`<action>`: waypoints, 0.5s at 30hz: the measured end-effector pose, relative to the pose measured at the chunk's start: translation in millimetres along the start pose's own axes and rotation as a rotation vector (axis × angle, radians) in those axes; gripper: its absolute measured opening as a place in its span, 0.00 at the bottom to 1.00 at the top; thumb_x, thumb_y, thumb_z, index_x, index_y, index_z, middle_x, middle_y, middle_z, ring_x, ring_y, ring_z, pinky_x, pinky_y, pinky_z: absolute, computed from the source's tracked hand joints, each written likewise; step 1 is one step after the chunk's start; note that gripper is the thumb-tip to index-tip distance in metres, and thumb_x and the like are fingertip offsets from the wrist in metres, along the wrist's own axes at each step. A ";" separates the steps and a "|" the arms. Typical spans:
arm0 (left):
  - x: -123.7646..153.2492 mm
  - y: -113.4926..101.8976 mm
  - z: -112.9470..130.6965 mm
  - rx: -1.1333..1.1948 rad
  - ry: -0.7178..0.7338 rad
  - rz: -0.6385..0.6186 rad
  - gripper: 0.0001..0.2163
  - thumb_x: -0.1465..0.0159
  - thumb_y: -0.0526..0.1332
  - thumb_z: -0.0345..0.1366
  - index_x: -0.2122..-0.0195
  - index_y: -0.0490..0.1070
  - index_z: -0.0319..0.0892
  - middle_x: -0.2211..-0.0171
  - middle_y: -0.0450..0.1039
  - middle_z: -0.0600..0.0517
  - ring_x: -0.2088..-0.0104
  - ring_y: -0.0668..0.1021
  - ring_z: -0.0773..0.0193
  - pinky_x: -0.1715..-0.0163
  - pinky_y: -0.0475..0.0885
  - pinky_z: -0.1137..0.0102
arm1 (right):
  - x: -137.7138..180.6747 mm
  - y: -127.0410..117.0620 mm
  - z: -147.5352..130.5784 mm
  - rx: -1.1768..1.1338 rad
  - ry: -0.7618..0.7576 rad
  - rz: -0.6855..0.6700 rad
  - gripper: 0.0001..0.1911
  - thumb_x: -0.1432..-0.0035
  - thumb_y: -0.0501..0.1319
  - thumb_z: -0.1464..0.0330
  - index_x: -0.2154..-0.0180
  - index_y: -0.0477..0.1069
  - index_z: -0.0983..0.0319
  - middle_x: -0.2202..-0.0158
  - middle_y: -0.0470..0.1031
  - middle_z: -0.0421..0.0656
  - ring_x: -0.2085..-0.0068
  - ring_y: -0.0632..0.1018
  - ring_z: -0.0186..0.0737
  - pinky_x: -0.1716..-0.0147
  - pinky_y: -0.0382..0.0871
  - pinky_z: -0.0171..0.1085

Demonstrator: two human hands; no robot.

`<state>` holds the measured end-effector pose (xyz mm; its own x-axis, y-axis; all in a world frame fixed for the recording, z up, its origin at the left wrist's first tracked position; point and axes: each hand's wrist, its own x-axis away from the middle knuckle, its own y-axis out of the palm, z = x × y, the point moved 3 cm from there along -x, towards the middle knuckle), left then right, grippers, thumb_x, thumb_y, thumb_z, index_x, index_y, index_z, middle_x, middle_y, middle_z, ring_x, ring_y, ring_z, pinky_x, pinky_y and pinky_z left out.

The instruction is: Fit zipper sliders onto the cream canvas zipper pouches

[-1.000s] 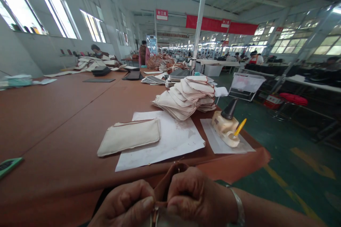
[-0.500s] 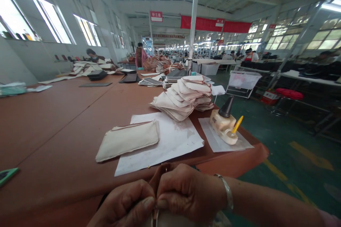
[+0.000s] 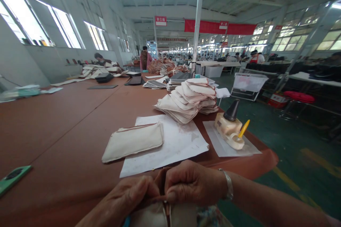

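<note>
At the near table edge both my hands pinch a cream-and-brown sewn piece (image 3: 150,216), its exact kind unclear. My left hand (image 3: 128,193) has its fingers folded over the brown edge on the left. Thumb and curled fingers of my right hand (image 3: 193,182), with a bangle at the wrist, grip the same brown edge near the middle. A narrow gap runs down between two cream panels below the hands. Beyond them a flat cream sewn piece (image 3: 134,142) lies partly on a white paper sheet (image 3: 183,142).
A stack of cream pieces (image 3: 186,97) rises behind the paper. To the right stands a cream glue-like container (image 3: 226,126) with a black cone (image 3: 231,110) and a yellow-handled tool (image 3: 243,128). A green phone-like object (image 3: 16,177) lies at left. Other people work farther back.
My hands have moved slightly apart, the left one going left and flattening over the edge. More of the cream panels shows below them. The whole view has shifted a little.
</note>
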<state>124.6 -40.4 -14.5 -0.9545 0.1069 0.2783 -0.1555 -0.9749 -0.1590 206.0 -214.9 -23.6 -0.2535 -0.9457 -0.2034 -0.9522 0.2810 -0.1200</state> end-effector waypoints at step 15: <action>-17.8 19.5 -26.6 0.382 0.082 -0.055 0.23 0.48 0.69 0.55 0.78 0.66 0.39 0.78 0.61 0.54 0.78 0.59 0.70 0.76 0.57 0.73 | -6.7 -3.5 26.6 -0.173 0.035 0.154 0.23 0.43 0.65 0.52 0.71 0.71 0.69 0.75 0.67 0.39 0.74 0.64 0.28 0.74 0.58 0.29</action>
<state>131.8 -56.1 -47.8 -0.9670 0.1609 0.1974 -0.1159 -0.9682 0.2218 215.6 -205.2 -47.6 -0.4010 -0.8997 -0.1723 -0.9161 0.3933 0.0786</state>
